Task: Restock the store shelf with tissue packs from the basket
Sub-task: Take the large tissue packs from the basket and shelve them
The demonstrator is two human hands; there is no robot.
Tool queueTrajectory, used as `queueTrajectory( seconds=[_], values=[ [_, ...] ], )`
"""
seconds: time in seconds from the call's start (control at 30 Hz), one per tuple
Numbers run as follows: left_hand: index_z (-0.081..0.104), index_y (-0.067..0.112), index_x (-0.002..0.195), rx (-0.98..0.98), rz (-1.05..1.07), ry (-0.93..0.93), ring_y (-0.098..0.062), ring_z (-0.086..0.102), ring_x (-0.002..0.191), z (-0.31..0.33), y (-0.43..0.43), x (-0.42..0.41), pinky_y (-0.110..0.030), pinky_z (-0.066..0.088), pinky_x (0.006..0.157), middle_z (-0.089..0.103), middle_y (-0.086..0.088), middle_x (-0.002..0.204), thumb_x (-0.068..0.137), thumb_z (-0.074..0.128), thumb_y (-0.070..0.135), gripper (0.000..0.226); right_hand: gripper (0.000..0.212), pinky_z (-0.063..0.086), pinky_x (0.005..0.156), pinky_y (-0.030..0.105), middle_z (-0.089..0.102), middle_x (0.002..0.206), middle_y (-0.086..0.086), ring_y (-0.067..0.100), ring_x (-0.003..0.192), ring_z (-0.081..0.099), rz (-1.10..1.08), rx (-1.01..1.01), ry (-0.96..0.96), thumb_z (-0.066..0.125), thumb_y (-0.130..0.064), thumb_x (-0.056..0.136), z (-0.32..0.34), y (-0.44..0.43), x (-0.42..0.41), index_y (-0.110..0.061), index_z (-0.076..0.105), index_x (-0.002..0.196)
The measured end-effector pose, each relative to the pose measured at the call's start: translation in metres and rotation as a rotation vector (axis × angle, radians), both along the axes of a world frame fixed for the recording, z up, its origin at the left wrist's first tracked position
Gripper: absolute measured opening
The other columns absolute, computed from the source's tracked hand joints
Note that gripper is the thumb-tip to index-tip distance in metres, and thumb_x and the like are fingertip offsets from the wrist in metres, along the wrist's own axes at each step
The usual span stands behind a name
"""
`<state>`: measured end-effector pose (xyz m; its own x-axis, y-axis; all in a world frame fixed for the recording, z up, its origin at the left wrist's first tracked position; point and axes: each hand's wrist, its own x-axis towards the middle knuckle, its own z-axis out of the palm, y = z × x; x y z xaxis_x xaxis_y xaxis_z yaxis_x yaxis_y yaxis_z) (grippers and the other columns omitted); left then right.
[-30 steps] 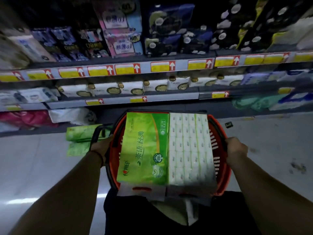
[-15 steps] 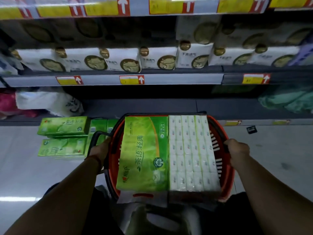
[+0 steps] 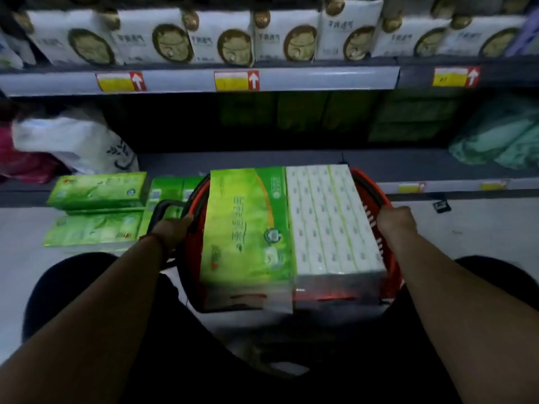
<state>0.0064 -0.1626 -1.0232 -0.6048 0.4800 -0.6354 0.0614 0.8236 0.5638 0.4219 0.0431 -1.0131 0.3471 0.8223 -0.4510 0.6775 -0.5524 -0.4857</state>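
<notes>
We see a dim, bluish scene; the floor [image 3: 481, 228] at right catches most light, while the lower shelf [image 3: 233, 160] recess sinks into deep shadow. Everything is softly blurred, and lines bow toward the edges.

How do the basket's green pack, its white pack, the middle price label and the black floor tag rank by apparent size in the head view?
Largest: green pack and white pack, look alike, unranked.
Next: middle price label, though farther away.
Smallest: black floor tag.
</notes>
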Motion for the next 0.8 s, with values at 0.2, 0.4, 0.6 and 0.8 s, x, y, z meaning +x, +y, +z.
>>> queueTrajectory(
  seconds=[0.2, 0.4, 0.6, 0.8],
  values=[
    [0.068, 0.001, 0.114, 0.01, -0.133, 0.165, -0.035, 0.064, 0.1, 0.025, -0.012, 0.018, -0.038, 0.049, 0.083, 0.067, -0.022, 0.115, 0.099, 0.061, 0.017, 0.023, 0.049, 0.051, 0.089, 0.043, 0.059, 0.128, 0.027, 0.042, 0.116, 0.06, 0.45, -0.029, -0.273, 0.062, -0.018, 0.098, 0.022, -0.033, 0.012, 0.002, 0.046, 0.14],
    [0.065, 0.002, 0.09, 0.012, -0.128, 0.207, -0.03, 0.066, 0.079, 0.045, -0.01, 0.028, -0.036, 0.053, 0.069, 0.069, -0.017, 0.089, 0.093, 0.066, 0.024, 0.023, 0.024, 0.048, 0.06, 0.028, 0.065, 0.091, 0.009, 0.022, 0.075, 0.063, 0.869, -0.218, -0.433, 0.059, -0.031, 0.097, 0.086, -0.023, -0.004, -0.009, 0.065, 0.104],
    [0.065, 0.01, 0.12, 0.0, -0.378, 0.46, -0.034, 0.064, 0.091, 0.034, 0.005, 0.044, -0.04, 0.056, 0.079, 0.068, -0.019, 0.109, 0.091, 0.052, 0.01, 0.031, 0.018, 0.053, 0.078, 0.037, 0.067, 0.109, 0.024, 0.028, 0.085, 0.063, 0.788, -0.124, -0.113, 0.055, -0.024, 0.101, 0.08, -0.007, -0.005, -0.009, 0.065, 0.102],
    [0.054, 0.013, 0.134, -0.052, -0.598, 0.745, -0.04, 0.058, 0.11, 0.052, 0.031, 0.05, -0.051, 0.052, 0.096, 0.051, -0.017, 0.13, 0.09, 0.05, 0.015, 0.044, 0.035, 0.055, 0.091, 0.048, 0.06, 0.099, 0.013, 0.03, 0.095, 0.06, 0.483, -0.031, 0.222, 0.051, -0.042, 0.105, 0.068, -0.006, -0.029, -0.009, 0.058, 0.101]
  ],
)
